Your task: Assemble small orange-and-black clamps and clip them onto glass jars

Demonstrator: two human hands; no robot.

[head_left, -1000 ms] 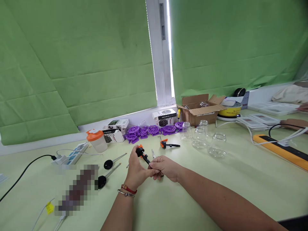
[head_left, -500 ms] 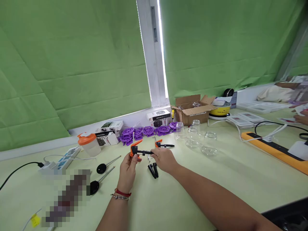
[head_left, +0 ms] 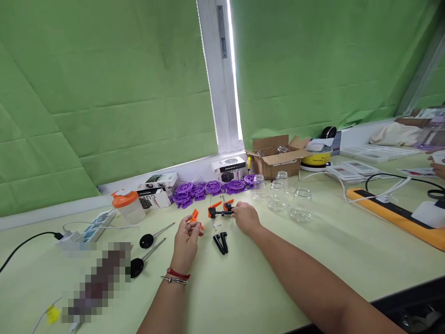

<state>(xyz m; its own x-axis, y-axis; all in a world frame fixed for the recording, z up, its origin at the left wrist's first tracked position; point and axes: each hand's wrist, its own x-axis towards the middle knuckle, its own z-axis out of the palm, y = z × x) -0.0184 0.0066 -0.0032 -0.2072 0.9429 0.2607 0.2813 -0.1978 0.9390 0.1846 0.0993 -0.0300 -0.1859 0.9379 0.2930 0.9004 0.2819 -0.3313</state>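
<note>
My left hand (head_left: 187, 235) pinches a small orange part (head_left: 195, 215) above the table. To its right, an orange-and-black assembly (head_left: 212, 212) with a metal rod points its black arm towards my right hand (head_left: 246, 217). The fingers of my right hand are closed at the end of that black arm. A second orange-and-black assembly (head_left: 227, 205) is just behind, close to my right fingertips. Two black handle-like pieces (head_left: 219, 243) lie on the table between my hands, with tiny bits near them. Left of my left hand are two black discs (head_left: 146, 240) with metal rods.
Purple parts (head_left: 213, 188) and small boxes (head_left: 228, 170) line the wall. Clear jars (head_left: 301, 205) and an open carton (head_left: 278, 160) are at the right, beyond them an orange power strip (head_left: 392, 218). An orange-lidded cup (head_left: 128, 206) stands left. Another person's hand (head_left: 438, 164) shows far right.
The orange-and-black assembly has moved right, away from my left hand, together with my right hand. My left hand now holds only the orange part.
</note>
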